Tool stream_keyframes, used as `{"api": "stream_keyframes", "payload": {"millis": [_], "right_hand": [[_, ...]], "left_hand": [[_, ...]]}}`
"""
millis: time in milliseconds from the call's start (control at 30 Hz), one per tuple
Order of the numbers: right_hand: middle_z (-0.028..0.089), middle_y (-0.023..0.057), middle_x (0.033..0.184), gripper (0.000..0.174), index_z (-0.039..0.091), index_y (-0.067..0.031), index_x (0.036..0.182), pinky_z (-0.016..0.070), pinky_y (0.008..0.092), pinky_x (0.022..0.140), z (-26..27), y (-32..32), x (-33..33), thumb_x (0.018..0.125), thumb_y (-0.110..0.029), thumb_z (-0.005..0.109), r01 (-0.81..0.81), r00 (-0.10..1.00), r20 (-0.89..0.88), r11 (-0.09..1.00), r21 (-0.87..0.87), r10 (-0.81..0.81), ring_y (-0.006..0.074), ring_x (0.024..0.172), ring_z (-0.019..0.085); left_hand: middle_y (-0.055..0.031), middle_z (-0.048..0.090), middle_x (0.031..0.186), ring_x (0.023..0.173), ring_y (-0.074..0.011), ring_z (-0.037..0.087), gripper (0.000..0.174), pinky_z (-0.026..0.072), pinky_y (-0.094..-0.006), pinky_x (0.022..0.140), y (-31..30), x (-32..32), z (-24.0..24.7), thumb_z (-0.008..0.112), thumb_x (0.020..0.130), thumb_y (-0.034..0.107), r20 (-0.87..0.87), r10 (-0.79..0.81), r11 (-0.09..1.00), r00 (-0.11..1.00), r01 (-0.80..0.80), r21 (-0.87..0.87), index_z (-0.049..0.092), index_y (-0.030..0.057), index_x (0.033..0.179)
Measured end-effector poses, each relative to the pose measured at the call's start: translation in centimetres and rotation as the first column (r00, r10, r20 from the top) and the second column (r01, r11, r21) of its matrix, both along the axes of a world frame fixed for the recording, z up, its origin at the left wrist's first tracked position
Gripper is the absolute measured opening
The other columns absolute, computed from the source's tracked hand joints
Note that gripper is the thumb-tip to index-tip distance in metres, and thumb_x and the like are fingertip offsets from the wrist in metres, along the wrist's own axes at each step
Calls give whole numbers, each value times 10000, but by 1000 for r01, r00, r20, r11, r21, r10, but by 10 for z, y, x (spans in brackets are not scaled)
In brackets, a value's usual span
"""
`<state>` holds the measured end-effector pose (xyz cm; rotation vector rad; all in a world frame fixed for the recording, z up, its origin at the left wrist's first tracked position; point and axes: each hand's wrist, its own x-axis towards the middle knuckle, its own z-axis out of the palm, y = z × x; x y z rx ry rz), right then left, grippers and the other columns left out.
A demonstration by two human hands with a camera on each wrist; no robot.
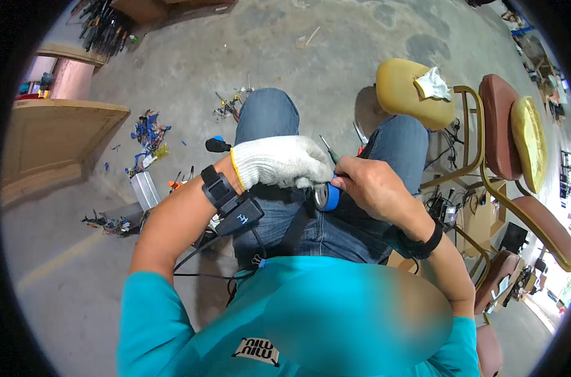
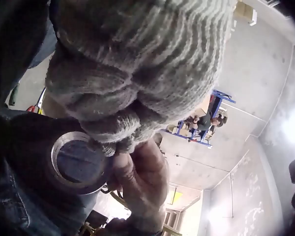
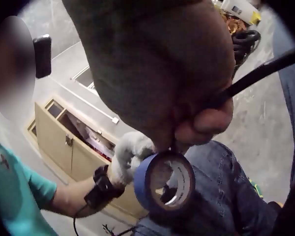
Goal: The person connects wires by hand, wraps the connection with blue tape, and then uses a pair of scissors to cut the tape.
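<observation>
A roll of blue tape (image 1: 327, 196) (image 2: 56, 155) (image 3: 145, 183) hangs between both hands, its round opening showing. My left hand (image 1: 284, 162) (image 2: 132, 73) (image 3: 131, 156), in a white knitted glove, has curled fingers gripping at the roll's edge; whatever else lies under them is hidden. The bare right hand (image 1: 376, 188) (image 2: 143, 179) (image 3: 162, 78) pinches the top of the roll, its fingertips against the glove. In the right wrist view a black cable or rod (image 3: 265, 69) runs out from the right hand's curled fingers.
Jeans-covered legs (image 1: 269, 113) lie below the hands. A green-handled tool (image 1: 330, 149) shows just beyond them. Yellow-seated chair (image 1: 411, 94) with a white glove (image 1: 433, 83) is at the right; wooden cabinet (image 1: 59, 141) at the left, near scraps (image 1: 150, 132) on the floor.
</observation>
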<state>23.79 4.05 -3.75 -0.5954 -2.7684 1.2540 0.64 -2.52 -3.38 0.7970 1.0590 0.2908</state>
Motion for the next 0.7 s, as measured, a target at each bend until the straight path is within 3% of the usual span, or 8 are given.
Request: {"api": "stream_keyframes", "payload": {"millis": [200, 300, 333, 367, 433, 533, 633, 700], "right_hand": [[631, 229, 793, 267, 551, -8, 911, 492, 516, 637, -7, 4, 1, 982, -239, 664, 73, 997, -34, 995, 62, -71, 463, 743, 630], [631, 225, 794, 257, 553, -8, 911, 495, 513, 639, -5, 5, 0, 973, -225, 676, 76, 996, -53, 997, 35, -74, 462, 744, 629], [633, 222, 797, 250, 556, -9, 913, 496, 510, 641, -4, 5, -1, 969, -216, 684, 77, 995, -60, 997, 29, -75, 460, 747, 630], [633, 222, 797, 250, 556, -9, 913, 496, 510, 641, -3, 5, -1, 969, -216, 684, 73, 996, -61, 997, 28, -71, 460, 747, 630], [634, 215, 803, 235, 570, -10, 930, 497, 501, 641, 1, 4, -3, 963, -208, 692, 86, 991, -105, 996, 17, -84, 454, 747, 629], [637, 208, 809, 223, 584, -13, 950, 499, 492, 642, 7, 4, -4, 961, -205, 698, 84, 992, -99, 996, 1, -83, 444, 746, 633], [636, 204, 805, 225, 586, -13, 954, 501, 485, 649, 14, 4, -5, 960, -208, 700, 96, 991, -93, 995, -16, -97, 437, 742, 636], [642, 205, 813, 221, 591, -12, 954, 502, 479, 655, 11, 2, -3, 960, -204, 700, 101, 990, -97, 994, -29, -103, 432, 748, 640]], "left_hand": [[-35, 658, 762, 511, -97, 529, 403, 445, -247, 463, 4, 3, -2, 624, 1007, 423, -121, 71, 997, 990, -70, 8, 695, 26, 1026], [-86, 691, 802, 535, -152, 597, 478, 489, -282, 469, 3, 5, -2, 574, 1037, 480, -4, 204, 972, 979, -203, -119, 695, 26, 1125], [-104, 722, 918, 688, -166, 675, 541, 560, -302, 590, 4, 4, -28, 542, 1047, 525, -95, 155, 985, 983, -146, 96, 679, 25, 1204], [-104, 722, 918, 688, -166, 675, 541, 560, -302, 590, 4, 4, -25, 542, 1047, 525, -96, 158, 984, 983, -149, 95, 679, 25, 1204], [-82, 713, 1085, 931, -133, 672, 539, 565, -291, 804, 5, 1, -16, 568, 1039, 511, 50, 170, 965, 984, -156, -213, 653, 25, 1256], [-53, 675, 1218, 1089, -120, 611, 526, 509, -290, 951, 1, -3, -60, 608, 1028, 467, 147, 126, 992, 981, -127, -7, 621, 24, 1310], [-61, 659, 1254, 1108, -137, 606, 497, 494, -300, 978, 1, -6, -58, 661, 1007, 392, 364, 164, 985, 917, -173, -6, 608, 17, 1329], [-56, 664, 1236, 1087, -134, 611, 489, 496, -299, 962, 3, -4, -45, 680, 996, 378, 305, 200, 980, 931, -191, -62, 616, 17, 1319]]}}
